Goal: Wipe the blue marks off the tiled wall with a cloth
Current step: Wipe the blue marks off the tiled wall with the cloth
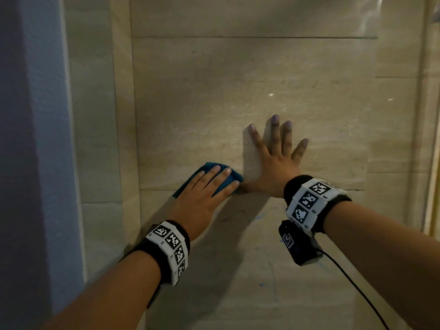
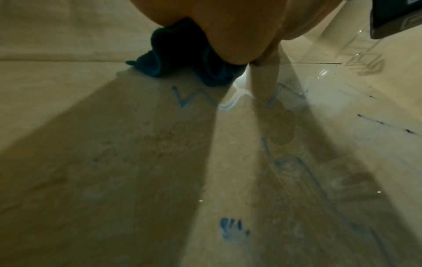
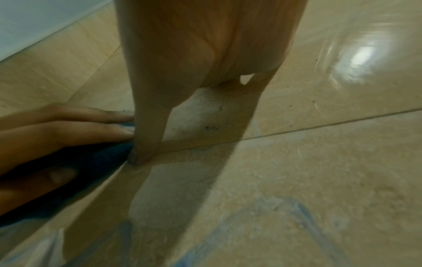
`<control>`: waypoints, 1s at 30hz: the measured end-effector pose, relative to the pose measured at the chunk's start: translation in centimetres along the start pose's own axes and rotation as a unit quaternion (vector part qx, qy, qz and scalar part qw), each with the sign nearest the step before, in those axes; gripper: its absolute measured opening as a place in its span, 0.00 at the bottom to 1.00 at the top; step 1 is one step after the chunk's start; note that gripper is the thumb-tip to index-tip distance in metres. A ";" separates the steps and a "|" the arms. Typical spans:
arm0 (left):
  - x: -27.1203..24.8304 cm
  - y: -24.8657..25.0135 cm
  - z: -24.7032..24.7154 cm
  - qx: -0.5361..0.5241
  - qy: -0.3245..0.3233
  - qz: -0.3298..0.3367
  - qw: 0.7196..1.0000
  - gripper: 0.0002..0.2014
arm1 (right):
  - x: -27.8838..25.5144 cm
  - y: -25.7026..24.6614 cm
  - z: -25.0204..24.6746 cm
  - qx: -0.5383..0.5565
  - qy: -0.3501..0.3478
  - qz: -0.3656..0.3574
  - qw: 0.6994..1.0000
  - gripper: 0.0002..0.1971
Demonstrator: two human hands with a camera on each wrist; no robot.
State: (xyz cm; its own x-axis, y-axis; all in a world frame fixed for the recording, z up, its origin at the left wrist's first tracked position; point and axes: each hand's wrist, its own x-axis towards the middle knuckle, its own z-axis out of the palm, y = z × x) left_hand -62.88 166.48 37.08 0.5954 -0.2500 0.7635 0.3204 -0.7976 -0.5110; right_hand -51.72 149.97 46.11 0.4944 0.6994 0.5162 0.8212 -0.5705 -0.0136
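A blue cloth [image 1: 209, 168] lies flat against the beige tiled wall [image 1: 238, 79], and my left hand [image 1: 207, 189] presses on it with straight fingers. The cloth [image 2: 182, 57] shows bunched under the palm in the left wrist view, and as a dark blue fold [image 3: 95, 159] in the right wrist view. My right hand [image 1: 276, 151] is spread flat on the wall just right of the cloth, its thumb tip [image 3: 139, 157] touching the cloth's edge. Blue marks [image 2: 233, 228] and scribbled lines [image 2: 182, 97] sit below the hands; faint blue marks [image 1: 261, 285] show in the head view.
A grey-blue wall or door frame [image 1: 35, 139] borders the tiles on the left. A clear glossy sheet [image 1: 371, 17] covers the tiles, with glare at upper right. A black cable [image 1: 357, 289] hangs from the right wrist camera.
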 end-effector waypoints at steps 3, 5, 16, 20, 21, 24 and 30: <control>-0.5 -0.2 0.0 0.016 -0.012 0.007 1.000 0.33 | 0.0 0.1 0.0 0.000 -0.001 -0.003 1.000 0.68; -0.8 -0.4 0.1 0.025 -0.022 0.017 0.999 0.32 | 0.0 0.1 0.0 -0.001 0.000 -0.003 1.000 0.69; -2.2 -2.3 -1.5 0.015 -0.038 -0.087 0.995 0.37 | 0.0 0.3 0.1 -0.001 0.001 -0.014 1.000 0.70; -1.5 -1.8 -2.2 0.016 -0.019 -0.156 0.987 0.27 | 0.2 0.4 0.3 -0.005 0.010 -0.014 1.000 0.71; -1.3 -1.4 -2.3 0.018 -0.036 -0.163 0.986 0.26 | 0.2 0.4 0.3 -0.006 0.010 -0.015 1.000 0.71; -1.8 0.2 -2.3 0.001 -0.073 -0.174 0.982 0.30 | 0.1 0.3 0.2 -0.011 0.008 -0.010 1.000 0.71; -3.2 0.0 -2.2 0.008 -0.103 -0.138 0.985 0.41 | -0.3 0.1 0.3 -0.009 0.015 -0.005 1.000 0.70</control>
State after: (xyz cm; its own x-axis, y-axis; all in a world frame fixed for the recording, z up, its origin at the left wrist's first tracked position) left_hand -66.37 166.08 35.48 0.6199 0.0935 0.7791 0.5024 -0.8099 -0.3026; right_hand -51.69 149.82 45.75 0.4771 0.6920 0.5417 0.8204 -0.5717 0.0078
